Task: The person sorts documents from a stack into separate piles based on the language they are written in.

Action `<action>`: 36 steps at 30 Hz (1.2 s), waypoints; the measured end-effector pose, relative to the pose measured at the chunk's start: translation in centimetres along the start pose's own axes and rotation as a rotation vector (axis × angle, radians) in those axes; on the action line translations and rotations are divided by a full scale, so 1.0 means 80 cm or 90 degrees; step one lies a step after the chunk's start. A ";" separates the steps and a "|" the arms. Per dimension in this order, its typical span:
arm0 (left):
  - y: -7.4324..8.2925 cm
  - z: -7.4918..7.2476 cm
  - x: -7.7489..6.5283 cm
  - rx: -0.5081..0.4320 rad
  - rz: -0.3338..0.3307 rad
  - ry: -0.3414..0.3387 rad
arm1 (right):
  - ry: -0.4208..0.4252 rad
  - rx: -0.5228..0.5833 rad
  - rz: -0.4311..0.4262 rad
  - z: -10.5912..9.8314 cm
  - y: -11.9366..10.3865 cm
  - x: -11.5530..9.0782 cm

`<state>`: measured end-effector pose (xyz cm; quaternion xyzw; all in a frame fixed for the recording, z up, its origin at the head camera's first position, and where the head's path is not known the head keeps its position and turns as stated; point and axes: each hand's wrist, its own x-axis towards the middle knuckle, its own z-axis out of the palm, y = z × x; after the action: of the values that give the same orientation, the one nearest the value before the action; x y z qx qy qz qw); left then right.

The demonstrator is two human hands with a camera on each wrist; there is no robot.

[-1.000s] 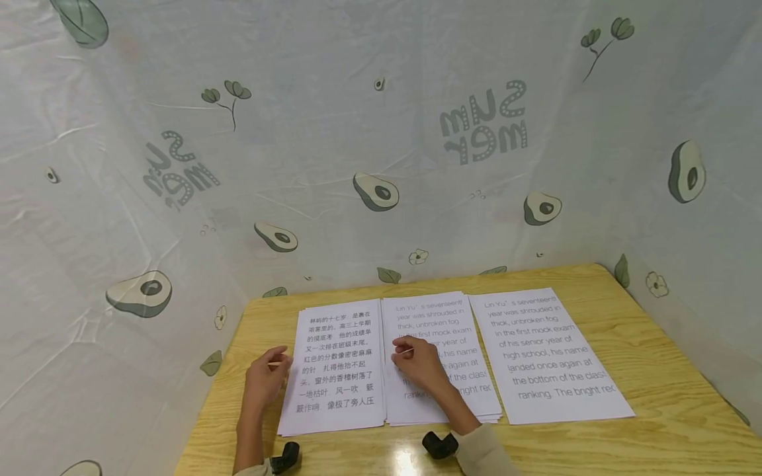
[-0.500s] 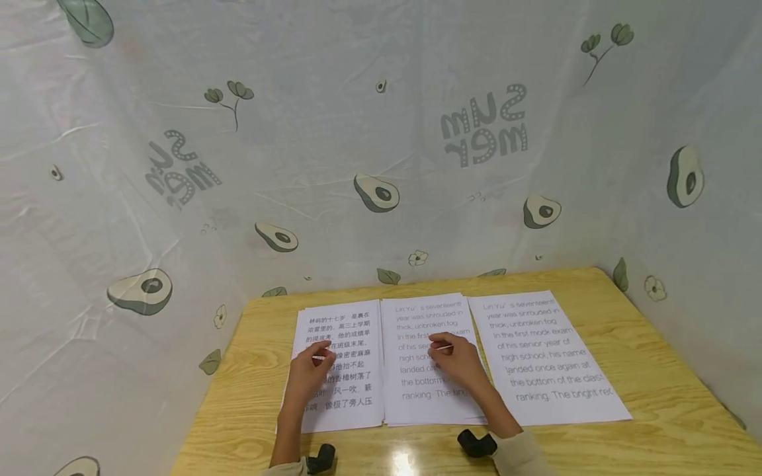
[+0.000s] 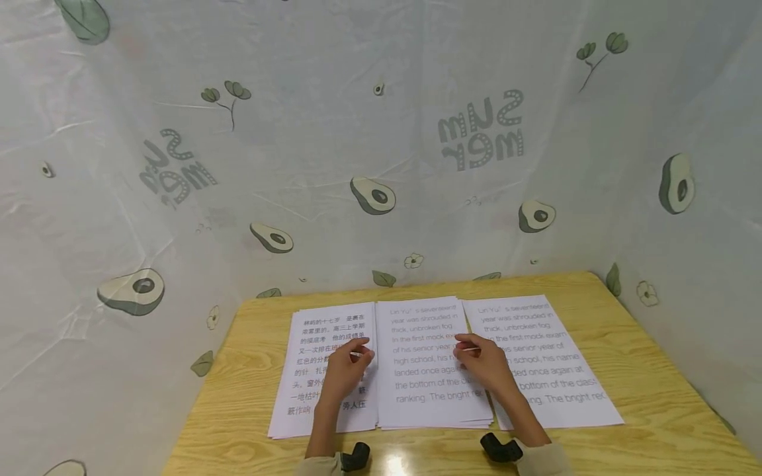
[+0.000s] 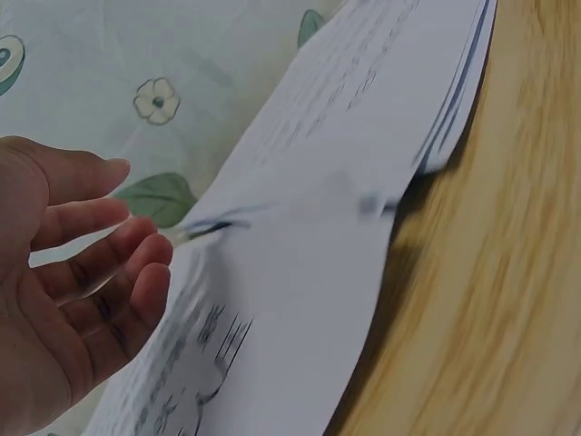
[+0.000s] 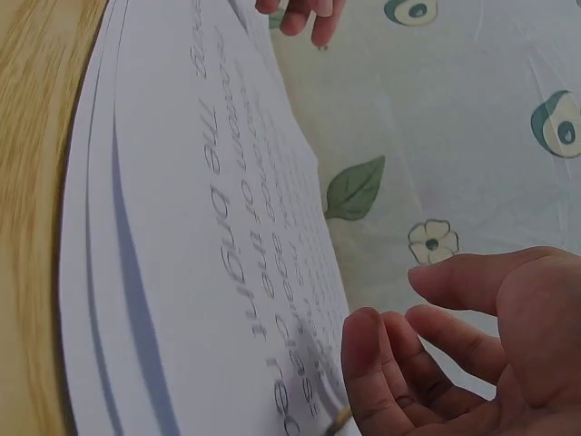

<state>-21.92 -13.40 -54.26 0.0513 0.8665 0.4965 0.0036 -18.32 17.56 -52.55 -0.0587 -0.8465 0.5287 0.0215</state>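
Observation:
Three sets of white printed paper lie side by side. The left stack point(image 3: 297, 383) carries Chinese text, while the middle stack point(image 3: 417, 377) and the right-hand paper point(image 3: 565, 377) carry English text. Over the right part of the Chinese stack is my left hand point(image 3: 348, 370), its fingers loosely curled and holding nothing. My right hand point(image 3: 485, 363) overlaps the border between the middle stack and the right-hand paper, its thumb apart from bent fingers and nothing between them. Layered sheet edges point(image 5: 95, 272) show in the right wrist view.
The papers lie on a yellow wood-grain table point(image 3: 643, 383). A pale curtain point(image 3: 321, 152) printed with avocados and leaves surrounds its back and sides. Black wrist devices point(image 3: 356, 456) sit at both cuffs.
Both hands have moved right: the left from the Chinese stack's left edge to its right part, the right from the middle stack's left part to its right edge. The papers stay in place.

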 end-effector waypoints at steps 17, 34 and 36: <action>0.014 0.028 0.004 0.021 -0.032 -0.013 | -0.002 -0.106 0.002 -0.036 0.023 -0.003; 0.001 0.038 0.006 0.059 -0.039 0.001 | -0.006 -0.156 -0.016 -0.029 0.034 0.002; 0.002 0.039 0.005 0.061 -0.034 0.004 | -0.005 -0.158 -0.020 -0.028 0.034 0.002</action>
<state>-22.14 -10.62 -55.71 0.0269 0.8903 0.4544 0.0118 -18.07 20.77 -54.02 -0.0458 -0.9063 0.4197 0.0187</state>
